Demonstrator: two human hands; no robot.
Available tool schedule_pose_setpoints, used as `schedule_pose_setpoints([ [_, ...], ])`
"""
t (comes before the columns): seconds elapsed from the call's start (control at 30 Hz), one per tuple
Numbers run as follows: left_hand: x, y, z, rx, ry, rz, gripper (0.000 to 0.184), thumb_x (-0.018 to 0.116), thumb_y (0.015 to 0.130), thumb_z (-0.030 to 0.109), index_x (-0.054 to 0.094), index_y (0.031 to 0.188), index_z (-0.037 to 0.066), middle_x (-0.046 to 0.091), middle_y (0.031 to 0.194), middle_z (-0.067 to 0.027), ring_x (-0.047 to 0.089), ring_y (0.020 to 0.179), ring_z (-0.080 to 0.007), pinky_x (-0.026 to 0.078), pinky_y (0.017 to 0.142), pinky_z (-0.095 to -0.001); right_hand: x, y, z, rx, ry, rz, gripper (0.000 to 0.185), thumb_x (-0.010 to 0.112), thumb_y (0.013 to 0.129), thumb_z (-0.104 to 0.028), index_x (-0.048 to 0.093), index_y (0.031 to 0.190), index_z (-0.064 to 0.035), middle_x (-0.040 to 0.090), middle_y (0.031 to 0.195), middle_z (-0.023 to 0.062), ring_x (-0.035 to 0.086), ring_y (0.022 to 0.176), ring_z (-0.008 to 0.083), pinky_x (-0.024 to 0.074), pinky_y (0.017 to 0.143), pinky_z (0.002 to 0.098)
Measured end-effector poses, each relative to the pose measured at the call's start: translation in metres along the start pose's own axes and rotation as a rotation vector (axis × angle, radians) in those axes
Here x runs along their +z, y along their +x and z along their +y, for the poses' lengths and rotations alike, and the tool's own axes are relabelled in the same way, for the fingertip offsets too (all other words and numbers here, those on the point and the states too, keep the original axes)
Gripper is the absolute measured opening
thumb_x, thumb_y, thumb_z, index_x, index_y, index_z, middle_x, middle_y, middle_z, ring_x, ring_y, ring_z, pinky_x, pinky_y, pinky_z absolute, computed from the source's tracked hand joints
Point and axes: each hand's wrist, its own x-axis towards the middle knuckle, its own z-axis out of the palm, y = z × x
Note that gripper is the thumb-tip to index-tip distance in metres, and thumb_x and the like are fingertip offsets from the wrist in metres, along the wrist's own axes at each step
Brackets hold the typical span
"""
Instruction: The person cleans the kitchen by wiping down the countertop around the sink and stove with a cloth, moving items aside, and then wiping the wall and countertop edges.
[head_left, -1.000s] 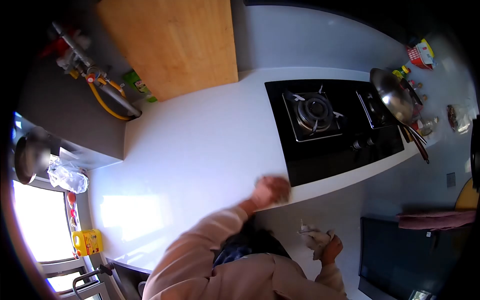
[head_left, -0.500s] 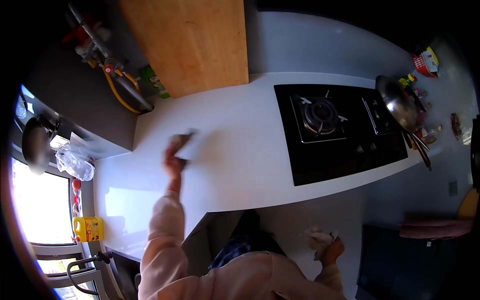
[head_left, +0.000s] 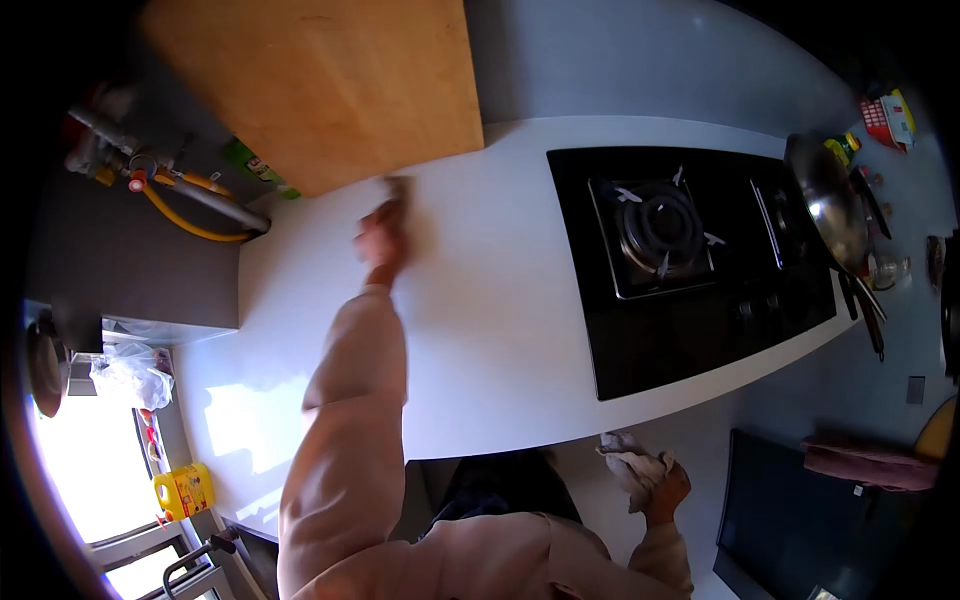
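My left hand reaches far across the white countertop, closed and smeared by motion. At its fingers is a small brown-grey thing, too blurred to name, close to the foot of the wooden board. Lower right, beside my body and in front of the counter's edge, my right hand is closed around a crumpled pale cloth, which hangs loosely out of the fist.
On the right is a black gas hob with a burner and a metal wok. A yellow jug and a plastic bag stand by the window at left. Yellow hose runs along pipes at upper left.
My left hand has moved farther across the counter, up towards the wooden board, with the brown-grey thing. My right hand still holds the cloth. The view has shifted a little.
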Motion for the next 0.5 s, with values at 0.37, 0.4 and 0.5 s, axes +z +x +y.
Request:
schedule_pose_setpoints([
  [0.37,-0.07,-0.279,0.181,0.856,-0.505,-0.546,0.042,0.057,0.069,0.001,0.068,0.105,0.02,0.055,0.12,-0.0002,0.048,0.11,-0.0254,0.037,0.083,-0.0448,-0.036,-0.012,-0.011,0.53,0.575,0.185,0.024,0.049,0.086,-0.014,0.062,0.078,0.0044,0.061,0.073,0.0061,0.052,0.07,0.015,0.0433,0.066,0.0315],
  [0.4,-0.081,-0.289,0.18,0.877,-0.508,-0.545,0.042,0.057,0.069,0.001,0.068,0.105,0.02,0.055,0.12,-0.0002,0.048,0.11,-0.0254,0.037,0.083,-0.0448,-0.037,-0.017,-0.004,0.534,0.584,0.204,0.024,0.049,0.086,-0.014,0.062,0.078,0.0044,0.061,0.073,0.0061,0.052,0.07,0.015,0.0433,0.066,0.0315],
  [0.5,-0.105,-0.293,0.164,0.74,-0.954,-0.84,0.029,0.06,0.074,0.007,0.067,0.102,0.011,0.057,0.115,-0.0072,0.053,0.106,-0.0264,0.04,0.085,-0.0396,-0.043,-0.03,0.025,0.575,0.689,0.237,0.024,0.051,0.086,-0.015,0.061,0.076,0.0044,0.059,0.072,0.004,0.05,0.07,0.0139,0.0427,0.066,0.0306],
])
